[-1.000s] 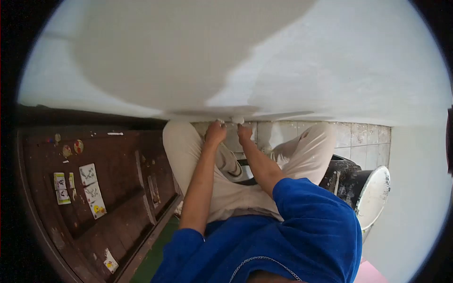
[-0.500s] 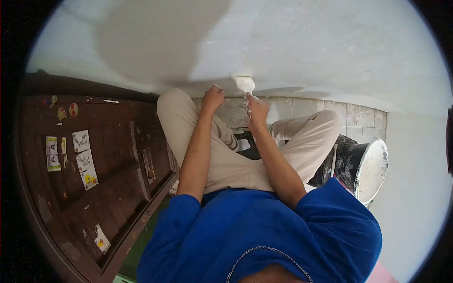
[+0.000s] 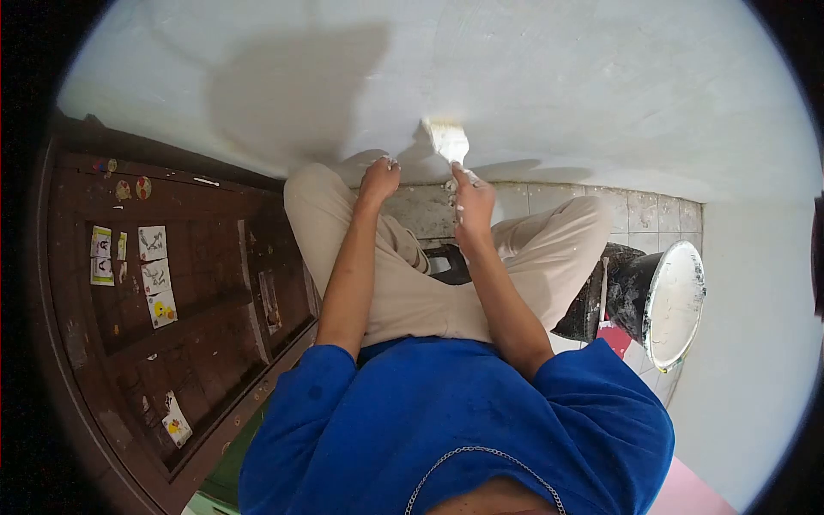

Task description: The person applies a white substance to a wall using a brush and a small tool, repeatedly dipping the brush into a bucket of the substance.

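Note:
My right hand (image 3: 475, 206) is wrapped round the handle of a paintbrush (image 3: 448, 142), whose head and bristles are coated in white. The bristles point up against the pale wall (image 3: 549, 94), just above the tiles. Spots of white paint mark the fingers of this hand. To the left of the brush, my left hand (image 3: 379, 180) is raised near my knee with its fingers curled closed. White shows at its fingertips; whether anything is inside them is hidden.
A black bucket (image 3: 633, 296) with a white-coated inside stands at my right, tilted in view. On the left is a dark brown wooden door (image 3: 202, 300) with stickers on it. Pale tiles (image 3: 558, 196) run along the foot of the wall, ending at a corner on the right.
The paintbrush and my right hand have moved slightly up the wall. My left hand has shifted a little left, still curled. The view has tilted slightly.

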Action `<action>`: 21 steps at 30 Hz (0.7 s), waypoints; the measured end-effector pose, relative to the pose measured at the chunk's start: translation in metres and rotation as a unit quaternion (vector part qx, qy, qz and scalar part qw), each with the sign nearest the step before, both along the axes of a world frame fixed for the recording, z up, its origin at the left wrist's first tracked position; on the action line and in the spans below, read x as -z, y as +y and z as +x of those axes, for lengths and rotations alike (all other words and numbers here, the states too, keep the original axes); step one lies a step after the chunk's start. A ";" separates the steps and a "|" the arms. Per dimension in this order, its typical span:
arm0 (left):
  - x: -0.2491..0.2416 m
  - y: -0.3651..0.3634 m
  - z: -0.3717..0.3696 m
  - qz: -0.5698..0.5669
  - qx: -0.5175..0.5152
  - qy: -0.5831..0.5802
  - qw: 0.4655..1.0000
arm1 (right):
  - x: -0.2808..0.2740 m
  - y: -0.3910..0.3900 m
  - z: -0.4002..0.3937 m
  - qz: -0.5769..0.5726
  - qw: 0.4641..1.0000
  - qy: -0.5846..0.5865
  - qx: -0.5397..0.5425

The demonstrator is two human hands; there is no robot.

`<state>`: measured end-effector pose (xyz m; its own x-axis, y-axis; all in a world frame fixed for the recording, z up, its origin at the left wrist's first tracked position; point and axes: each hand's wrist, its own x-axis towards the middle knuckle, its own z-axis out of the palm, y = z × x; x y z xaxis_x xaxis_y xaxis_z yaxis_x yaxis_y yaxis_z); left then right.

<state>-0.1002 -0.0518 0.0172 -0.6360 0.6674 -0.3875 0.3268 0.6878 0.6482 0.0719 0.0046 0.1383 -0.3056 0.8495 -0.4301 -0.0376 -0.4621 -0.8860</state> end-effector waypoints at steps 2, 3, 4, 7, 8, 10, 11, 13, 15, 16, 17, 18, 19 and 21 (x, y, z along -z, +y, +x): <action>-0.012 -0.002 0.006 0.023 -0.013 0.019 0.999 | -0.047 -0.008 0.005 0.060 0.997 0.039 0.005; -0.011 -0.001 0.006 0.017 -0.016 -0.003 1.000 | -0.063 -0.011 0.006 0.116 0.992 0.056 0.011; -0.009 -0.001 0.003 0.011 -0.019 -0.023 0.999 | -0.073 -0.013 0.005 0.171 0.982 0.074 0.017; -0.010 -0.002 0.000 -0.003 -0.012 -0.029 0.999 | -0.086 -0.015 -0.006 0.237 0.970 0.052 0.017; -0.011 -0.002 0.000 -0.005 -0.006 -0.021 1.000 | -0.071 -0.013 -0.011 0.263 0.965 0.009 0.010; -0.013 -0.004 0.000 0.008 -0.007 -0.017 1.000 | 0.002 -0.005 -0.017 0.316 0.945 -0.081 -0.002; -0.013 -0.005 0.001 0.016 -0.009 -0.016 1.000 | 0.032 -0.007 -0.015 0.314 0.941 -0.127 -0.015; -0.014 -0.006 0.002 0.009 -0.024 -0.003 1.000 | 0.082 -0.014 -0.005 0.316 0.923 -0.216 -0.043; -0.012 -0.008 0.002 0.007 -0.027 0.007 1.000 | 0.125 -0.011 0.000 0.292 0.918 -0.263 -0.052; -0.010 -0.007 0.002 0.009 -0.021 0.009 1.000 | 0.146 -0.005 -0.002 0.267 0.925 -0.267 -0.046; -0.010 -0.007 0.001 0.010 -0.016 0.012 1.000 | 0.155 -0.001 -0.004 0.242 0.931 -0.270 -0.042; -0.011 -0.008 0.000 0.008 -0.011 0.008 1.000 | 0.139 -0.001 -0.009 0.219 0.947 -0.230 -0.040; -0.012 -0.009 0.000 0.005 -0.007 0.003 1.000 | 0.103 -0.004 -0.013 0.195 0.961 -0.191 -0.041; -0.014 -0.011 -0.002 0.005 -0.004 0.001 1.000 | 0.027 -0.011 -0.017 0.169 0.980 -0.102 -0.035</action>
<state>-0.1019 -0.0624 0.0311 -0.6417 0.6668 -0.3790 0.3230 0.6831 0.6550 0.0553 -0.0060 0.1118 -0.3051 0.9342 -0.1851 0.1773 -0.1353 -0.9748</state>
